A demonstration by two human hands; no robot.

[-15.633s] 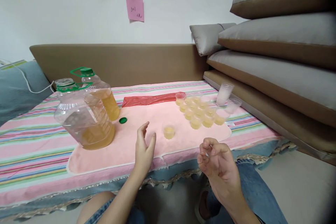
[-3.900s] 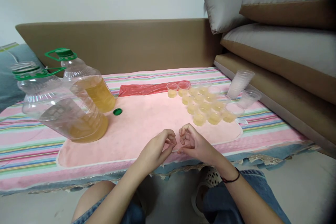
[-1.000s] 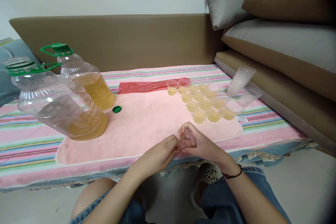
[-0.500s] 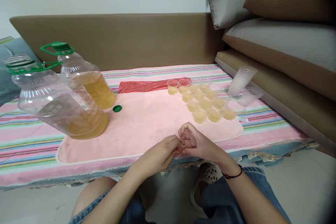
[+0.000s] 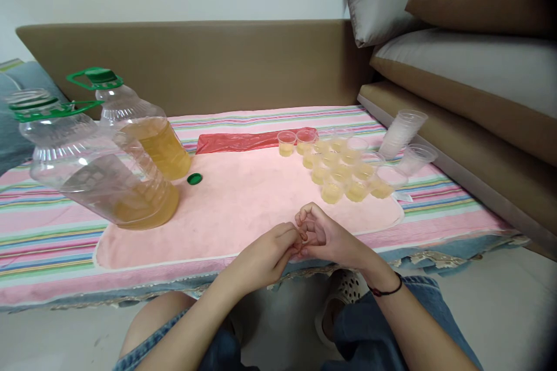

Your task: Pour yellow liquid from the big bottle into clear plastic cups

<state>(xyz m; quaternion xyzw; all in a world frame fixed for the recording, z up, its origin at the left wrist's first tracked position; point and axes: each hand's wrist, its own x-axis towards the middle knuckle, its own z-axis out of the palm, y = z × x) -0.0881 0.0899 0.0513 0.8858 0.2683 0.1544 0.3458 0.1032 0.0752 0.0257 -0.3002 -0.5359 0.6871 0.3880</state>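
Observation:
My left hand [image 5: 274, 250] and my right hand [image 5: 328, 239] meet at the fingertips above the near edge of a pink mat [image 5: 235, 203]. The left fingers are bent and pressed together, their tips partly hidden against the right hand. On the right hand, the fingers curl loosely apart from the thumb, and the visible palm is bare. Just beyond my hands stand several clear plastic cups [image 5: 331, 192] in close rows, each holding some pale yellow liquid. A leaning stack of clear cups [image 5: 398, 138] and more clear cups [image 5: 415, 159] are at their right.
At left stand an uncapped large bottle [image 5: 143, 208] and a capped large bottle [image 5: 167, 151], both with yellow liquid. A green cap [image 5: 194, 178] lies beside them. A red plastic bag [image 5: 243, 142] lies flat behind the mat. Stacked cushions [image 5: 470, 75] rise at the right.

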